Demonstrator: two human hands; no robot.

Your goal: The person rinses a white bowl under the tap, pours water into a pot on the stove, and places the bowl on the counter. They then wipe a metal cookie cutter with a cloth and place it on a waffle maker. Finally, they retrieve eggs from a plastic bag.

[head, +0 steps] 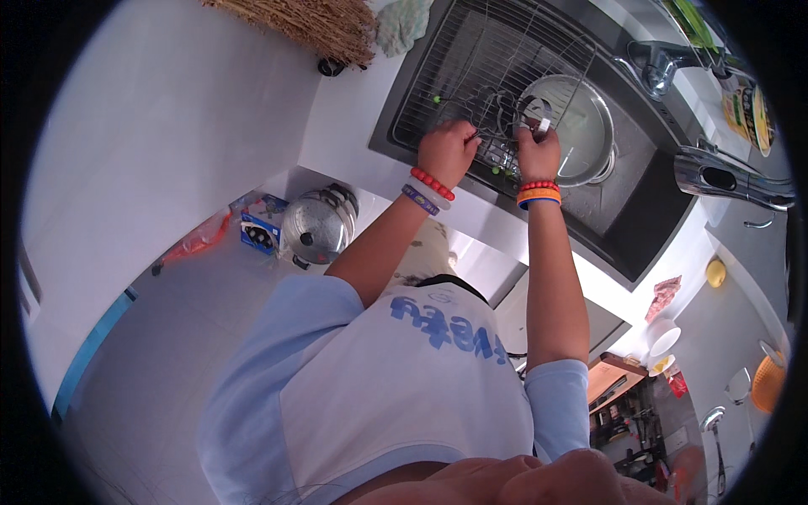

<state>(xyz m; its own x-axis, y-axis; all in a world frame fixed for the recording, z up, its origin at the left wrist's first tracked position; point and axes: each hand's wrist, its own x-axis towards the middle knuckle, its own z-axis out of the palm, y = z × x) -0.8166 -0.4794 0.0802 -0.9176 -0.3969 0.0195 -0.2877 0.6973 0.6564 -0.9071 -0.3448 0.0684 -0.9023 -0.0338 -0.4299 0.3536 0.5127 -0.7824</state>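
Observation:
In the head view, my left hand [447, 151] pinches the near left side of a looped metal wire rack [483, 104]. Small green tips [437, 99] show on some of its wire ends. My right hand [538, 154] is closed around a small object with a white end [543, 125], against the rack's right side; what it is cannot be made out. Both hands are above a wire drying grid [461, 57] laid over the dark sink [637, 221]. Just right of my right hand, a round metal basin [587, 136] with cloudy water stands in the sink.
A chrome faucet [659, 69] rises behind the sink. A cloth [404, 25] and a straw broom head [309, 25] are at upper left. Below the counter on the left stands a lidded steel pot [319, 224]. A pink cloth [663, 297] and white bowl [663, 338] sit at right.

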